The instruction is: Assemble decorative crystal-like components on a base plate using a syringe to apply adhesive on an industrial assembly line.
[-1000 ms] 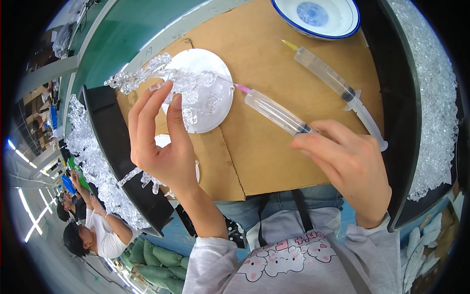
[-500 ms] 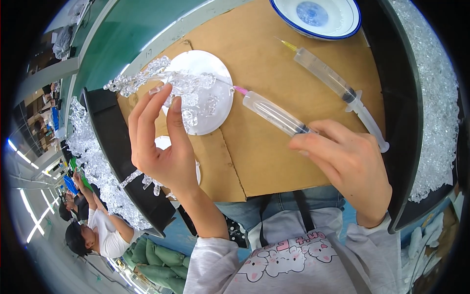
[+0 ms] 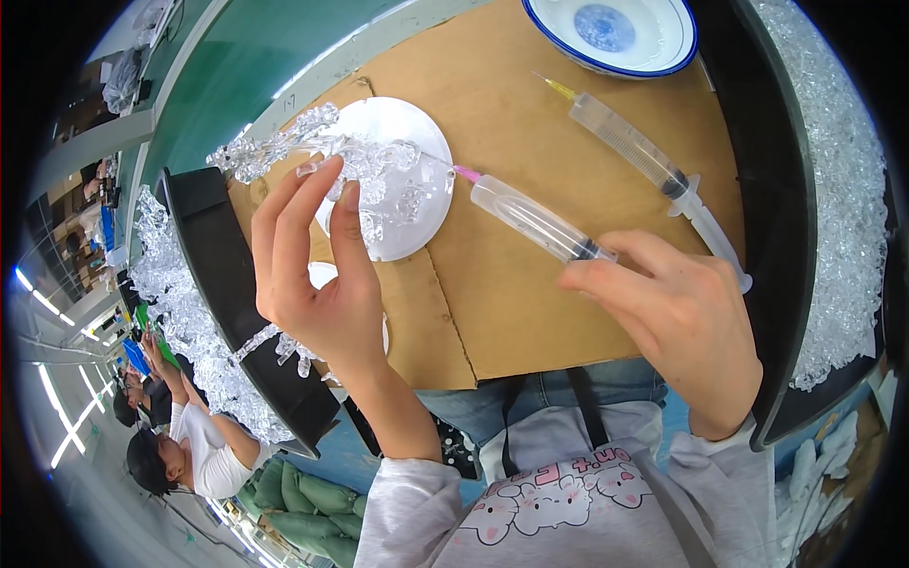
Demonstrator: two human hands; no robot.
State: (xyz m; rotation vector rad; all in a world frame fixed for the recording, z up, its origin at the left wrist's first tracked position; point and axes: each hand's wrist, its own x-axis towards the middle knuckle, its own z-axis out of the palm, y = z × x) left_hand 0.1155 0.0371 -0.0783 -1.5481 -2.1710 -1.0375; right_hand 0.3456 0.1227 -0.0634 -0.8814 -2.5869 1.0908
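My left hand (image 3: pixel 317 293) pinches a clear, branching plastic piece (image 3: pixel 275 142) between thumb and fingers, above a white round disc (image 3: pixel 431 213). My right hand (image 3: pixel 677 322) is closed round the plunger end of a clear syringe (image 3: pixel 525 216). The syringe's pink hub and thin needle point left to the clear piece's right end; whether the tip touches it is too fine to tell. Other clear bits (image 3: pixel 410 204) show over the disc. Farther right, a second syringe (image 3: pixel 620 137) with a yellow tip lies on the brown cardboard (image 3: pixel 530 327).
A blue-rimmed white bowl (image 3: pixel 653 62) holding liquid stands at the far edge. Black bins flank the cardboard: the left one (image 3: pixel 222 246) holds clear branching pieces, the right one (image 3: pixel 781 189) small clear bits. Other people (image 3: pixel 213 454) sit at the far left.
My left hand has shifted slightly right, and the clear piece has moved with it. My right hand and the syringe have hardly moved.
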